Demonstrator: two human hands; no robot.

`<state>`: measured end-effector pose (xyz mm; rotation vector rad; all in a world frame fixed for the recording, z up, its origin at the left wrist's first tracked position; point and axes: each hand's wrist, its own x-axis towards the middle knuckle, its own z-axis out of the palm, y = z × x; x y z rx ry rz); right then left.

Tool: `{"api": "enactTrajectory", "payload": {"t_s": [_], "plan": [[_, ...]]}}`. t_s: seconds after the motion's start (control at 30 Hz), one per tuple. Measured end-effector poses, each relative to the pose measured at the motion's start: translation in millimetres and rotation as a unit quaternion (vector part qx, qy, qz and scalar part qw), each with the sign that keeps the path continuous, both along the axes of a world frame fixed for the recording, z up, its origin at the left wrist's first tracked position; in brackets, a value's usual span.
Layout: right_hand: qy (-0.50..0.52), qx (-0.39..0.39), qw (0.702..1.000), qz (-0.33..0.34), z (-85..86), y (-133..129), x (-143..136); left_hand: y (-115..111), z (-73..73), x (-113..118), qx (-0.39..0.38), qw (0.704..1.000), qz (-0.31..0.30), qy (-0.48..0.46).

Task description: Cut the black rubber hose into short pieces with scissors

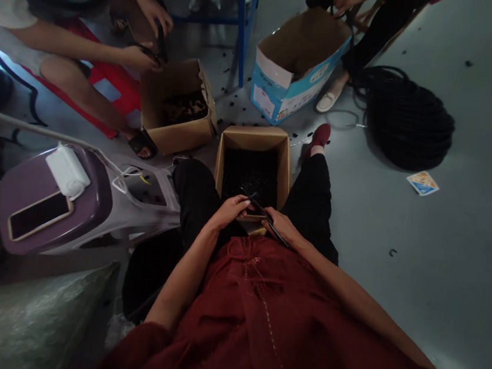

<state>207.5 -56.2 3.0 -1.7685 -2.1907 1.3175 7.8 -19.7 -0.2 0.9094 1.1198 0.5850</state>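
Observation:
My left hand (234, 209) is closed above the near edge of an open cardboard box (255, 138), its fingertips pinching the end of a thin black strip (279, 236). Wrapped round the same strip farther back is my right hand (284, 227), close to my red top. The strip slants from the left fingertips down toward my right forearm. Whether it is soft or stiff I cannot tell. Small dark pieces (252, 170) fill much of the box, which stands between my legs.
Two people work opposite, one at a cardboard box (180, 141), the other at a blue-and-white box (298, 98). A coil of black tubing (408, 123) lies at right. At left, a purple stool (95, 185) bears a phone (40, 217) and a white device (67, 170).

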Motion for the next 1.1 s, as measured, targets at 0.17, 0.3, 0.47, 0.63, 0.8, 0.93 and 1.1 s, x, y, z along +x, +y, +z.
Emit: {"api": "enactTrajectory", "payload": {"t_s": [0.17, 0.3, 0.47, 0.63, 0.8, 0.93, 1.1], "plan": [[-0.003, -0.001, 1.0, 0.003, 2.7, 0.1, -0.6, -0.2, 2.9, 0.8, 0.001, 1.0, -0.001, 0.007], [-0.009, -0.006, 1.0, 0.0, 0.0, 0.0, -0.5, 0.0, 4.1, 1.0, -0.015, 1.0, 0.004, 0.01], [-0.011, -0.002, 1.0, -0.001, -2.5, -0.3, -0.3, 0.6, 3.6, 1.0, -0.023, 1.0, 0.01, 0.006], [-0.022, -0.015, 1.0, -0.003, -2.1, -0.2, -1.3, 1.3, 0.1, 0.0, 0.005, 1.0, -0.006, 0.016], [-0.034, -0.02, 0.999, -0.005, 1.6, 0.8, -2.0, 1.8, -1.0, -0.2, 0.009, 1.0, -0.009, 0.022], [-0.035, -0.025, 0.999, -0.006, 9.4, 1.0, -1.6, 2.1, 0.3, 1.3, 0.004, 1.0, -0.001, 0.023], [-0.037, -0.032, 0.999, -0.011, 13.5, 1.3, -2.0, 3.0, 3.0, 3.2, 0.0, 0.999, 0.004, 0.037]]}}
